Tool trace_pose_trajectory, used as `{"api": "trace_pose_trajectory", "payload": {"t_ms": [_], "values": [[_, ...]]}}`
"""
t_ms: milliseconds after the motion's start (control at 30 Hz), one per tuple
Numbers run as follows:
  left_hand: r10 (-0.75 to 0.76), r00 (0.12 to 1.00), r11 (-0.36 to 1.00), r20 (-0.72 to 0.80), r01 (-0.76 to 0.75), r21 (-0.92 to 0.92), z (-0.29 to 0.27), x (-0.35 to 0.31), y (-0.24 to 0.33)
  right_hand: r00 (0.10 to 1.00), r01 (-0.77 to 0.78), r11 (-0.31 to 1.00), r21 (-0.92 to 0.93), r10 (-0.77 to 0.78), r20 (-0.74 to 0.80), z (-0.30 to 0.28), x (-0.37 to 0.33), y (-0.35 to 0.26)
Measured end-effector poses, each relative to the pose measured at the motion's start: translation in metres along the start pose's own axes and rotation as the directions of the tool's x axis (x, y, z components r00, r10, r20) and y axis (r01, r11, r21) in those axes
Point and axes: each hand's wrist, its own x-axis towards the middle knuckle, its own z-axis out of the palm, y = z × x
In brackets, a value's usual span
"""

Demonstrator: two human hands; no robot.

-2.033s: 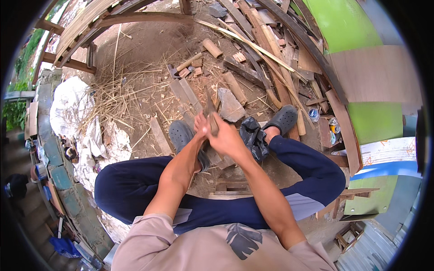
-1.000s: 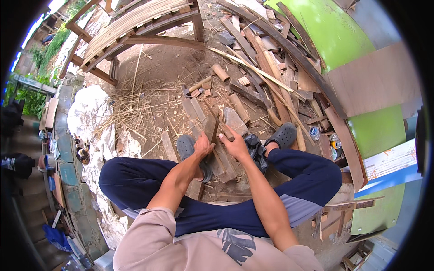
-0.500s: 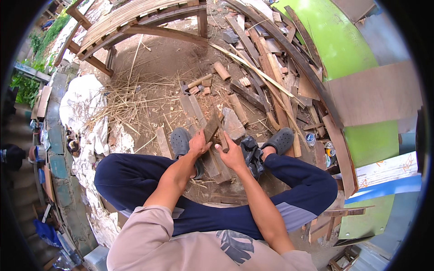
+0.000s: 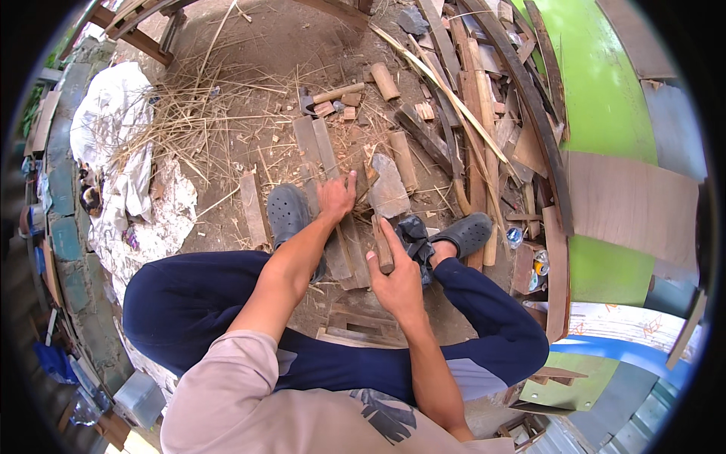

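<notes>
My right hand (image 4: 399, 284) is closed around a short brown wooden handle (image 4: 383, 246) of a tool. The tool's far end cannot be made out clearly. My left hand (image 4: 336, 198) reaches over two long narrow planks (image 4: 321, 147) on the ground between my feet, its thumb spread away from the fingers and nothing seen in it. Just right of that hand is a brown wood piece (image 4: 368, 172), partly hidden. A flat grey stone (image 4: 389, 188) lies beyond the tool. Farther off, a hammer (image 4: 336, 93) rests among small wood blocks (image 4: 350, 99).
Wooden boards and poles (image 4: 476, 113) are heaped at the right, before a green panel (image 4: 605, 98). Dry straw (image 4: 204, 113) and a white cloth (image 4: 113, 113) lie to the left. A black plastic bag (image 4: 414, 236) sits by my right shoe (image 4: 470, 233). A wooden bench (image 4: 140, 38) stands far left.
My left hand has let go of the wood block it held and moved forward over the planks. My right hand has come slightly nearer to me with the wooden-handled tool. The view has tilted downward.
</notes>
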Motion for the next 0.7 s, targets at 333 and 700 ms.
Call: {"api": "trace_pose_trajectory", "payload": {"t_ms": [333,700], "values": [[-0.001,1.000,1.000,0.006,0.001,-0.007,0.007,0.002,0.001,0.974,-0.219,0.976,0.025,0.216,0.072,0.017,0.072,0.006],[0.017,1.000,1.000,0.003,-0.017,0.012,0.011,0.008,0.001,0.975,-0.204,0.978,-0.042,0.207,0.076,0.033,0.091,0.029]]}}
